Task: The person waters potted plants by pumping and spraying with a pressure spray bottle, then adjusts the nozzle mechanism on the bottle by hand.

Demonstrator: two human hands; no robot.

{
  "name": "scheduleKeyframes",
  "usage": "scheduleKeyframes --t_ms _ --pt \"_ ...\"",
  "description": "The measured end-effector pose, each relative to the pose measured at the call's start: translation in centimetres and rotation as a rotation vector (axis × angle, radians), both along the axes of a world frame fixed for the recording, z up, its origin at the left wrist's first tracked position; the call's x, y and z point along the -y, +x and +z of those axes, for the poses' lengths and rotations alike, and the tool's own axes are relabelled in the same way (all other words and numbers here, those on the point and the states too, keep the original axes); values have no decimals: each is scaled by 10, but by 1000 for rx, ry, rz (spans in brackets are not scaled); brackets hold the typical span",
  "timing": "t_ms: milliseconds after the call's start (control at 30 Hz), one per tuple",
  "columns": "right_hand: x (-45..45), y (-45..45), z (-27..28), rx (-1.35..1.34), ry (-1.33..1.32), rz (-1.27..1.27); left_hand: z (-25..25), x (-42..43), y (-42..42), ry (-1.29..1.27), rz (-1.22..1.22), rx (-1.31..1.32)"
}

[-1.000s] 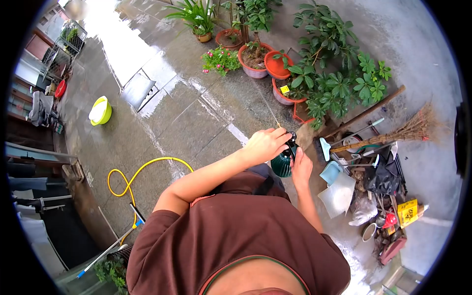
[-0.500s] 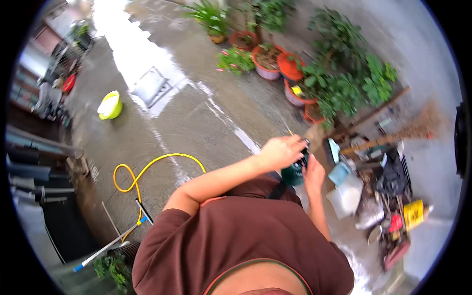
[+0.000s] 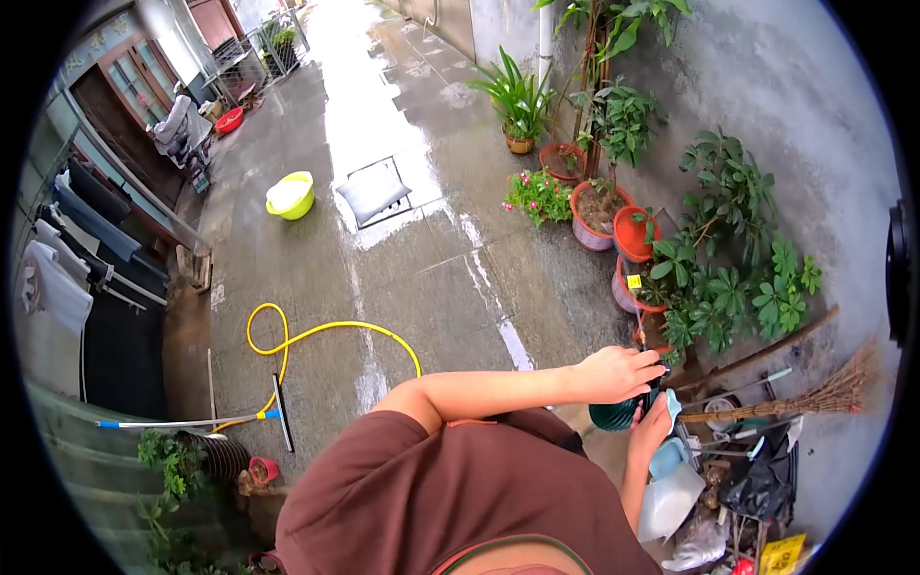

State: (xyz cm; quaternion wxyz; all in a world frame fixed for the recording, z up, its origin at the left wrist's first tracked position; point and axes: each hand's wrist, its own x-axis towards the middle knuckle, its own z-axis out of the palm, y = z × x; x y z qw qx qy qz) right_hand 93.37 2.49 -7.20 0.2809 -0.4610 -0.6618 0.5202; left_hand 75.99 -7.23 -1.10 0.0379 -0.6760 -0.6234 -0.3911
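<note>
A dark green ribbed bottle (image 3: 610,416) is held in front of the person's body, off the ground, between both hands. The left hand (image 3: 616,373) lies over its dark top, fingers bent and close together, gripping the head of the bottle. The right hand (image 3: 652,426) grips it from the other side, thumb up along the dark handle; the rest of its fingers are partly hidden, so how far they wrap around is hard to tell. A thin nozzle (image 3: 640,337) points forward from the top, towards the potted plants.

Just beyond it, a planter with a yellow tag (image 3: 633,281) stands beside an orange-red bowl (image 3: 634,234), and leafy branches (image 3: 714,240) lean against the grey wall (image 3: 767,105). A pink-flowered plant (image 3: 537,196) sits further along the row. To the right of the hands lie a twig broom (image 3: 824,393), a light blue dustpan (image 3: 668,458) and a black bag (image 3: 762,491).

Out on the wet paved floor (image 3: 436,297), a yellow hose (image 3: 335,327) loops near a squeegee (image 3: 282,412). Farther off are a grey cushion (image 3: 374,192) and a yellow-green basin (image 3: 290,197); clothes (image 3: 62,287) hang at the far left.
</note>
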Motion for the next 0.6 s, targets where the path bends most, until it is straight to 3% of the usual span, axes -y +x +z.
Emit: scheduleKeyframes --t_ms 600 --pt "24 31 -7 -234 5 -278 13 0 41 73 -174 -69"
